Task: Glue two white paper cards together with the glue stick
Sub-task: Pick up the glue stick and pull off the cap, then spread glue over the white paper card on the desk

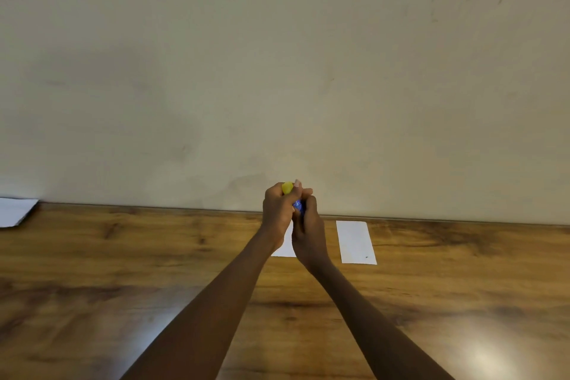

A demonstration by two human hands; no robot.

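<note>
Yellow cap (287, 187): it pokes out at the top of my left fist, the upper end of the glue stick (298, 206), seen against the wall (277, 55).
Blue body: only a small patch of the stick's blue shows between my two hands; the rest is buried in my grip.
Left hand (277, 214): my fingers are curled tight round the cap end of the stick.
Right hand (310, 234): my fingers are wrapped round the lower, blue part, just under my left hand and touching it.
Cap on or off: I cannot tell, since my fingers cover the join.
Where the stick is: lifted off the table (123, 271), in both hands, above the left card (285, 247).
Left card: white, flat on the wood, mostly hidden behind my hands and wrists; only a strip and a near corner show.
Right card (356, 242): white, flat, in full view just right of my right hand, apart from the left card, with a tiny dark speck near its near right corner.
Table: brown wood grain, pushed up to the wall, with a bright glare patch at the near right.
Wall: plain beige, with faint scuffs at the upper right.
Other paper (15, 211): a white sheet at the back left of the table, cut off by the frame edge.
</note>
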